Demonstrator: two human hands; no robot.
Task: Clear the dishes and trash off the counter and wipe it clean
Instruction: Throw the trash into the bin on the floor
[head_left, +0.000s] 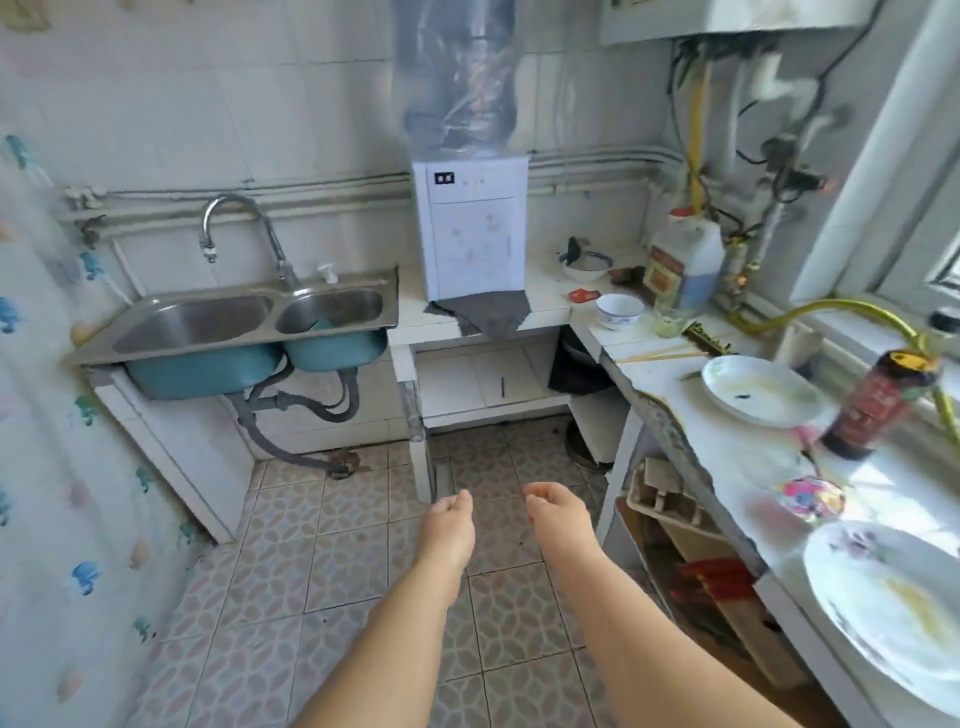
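Note:
My left hand (451, 525) and my right hand (551, 512) stretch forward over the tiled floor, fingers loosely curled, holding nothing. The white counter (727, 415) runs along the right. On it lie a dirty white plate (761, 391), a second dirty plate (898, 608) at the near right, a blue-patterned bowl (618, 310), another bowl (586, 265) further back, chopsticks (662, 355), a red wrapper (584, 295) and a bright crumpled wrapper (813, 498). A grey cloth (491, 314) hangs over the counter edge below the water dispenser.
A double steel sink (249, 325) with a tap (239, 228) stands at the left. A water dispenser (472, 228) sits on the back counter. An oil jug (685, 260) and a dark sauce bottle (878, 405) stand on the counter. A yellow hose (852, 306) arcs above it.

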